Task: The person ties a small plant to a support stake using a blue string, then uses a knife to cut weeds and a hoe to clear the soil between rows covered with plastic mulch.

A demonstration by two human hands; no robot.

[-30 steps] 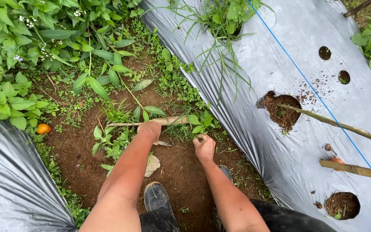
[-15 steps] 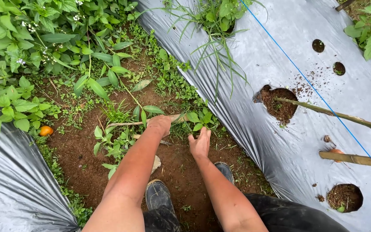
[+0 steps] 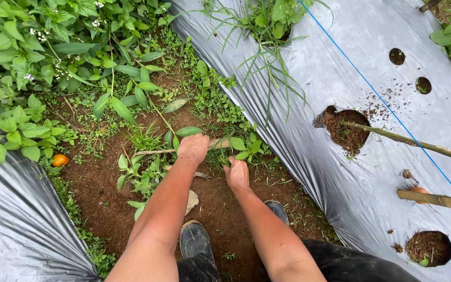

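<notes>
My left hand [image 3: 193, 148] is curled down over a pale dry stick [image 3: 220, 144] lying across the low green weeds [image 3: 147, 172], but its fingers are hidden beneath the knuckles, so I cannot tell whether they clamp it. My right hand [image 3: 237, 175], at four o'clock from the left and apart from it, is closed into the small weed clump [image 3: 246, 149]; what it pinches is hidden under the fist. Under my left forearm a flat pale stone [image 3: 191, 201] is half covered. My two dark rubber boots [image 3: 196, 241] stand on bare brown soil, the right one mostly hidden by my arm. Silver plastic mulch sheeting [image 3: 340, 172] runs at three o'clock, cut off by the edge. A small orange fruit [image 3: 59, 160] sits at nine o'clock.
</notes>
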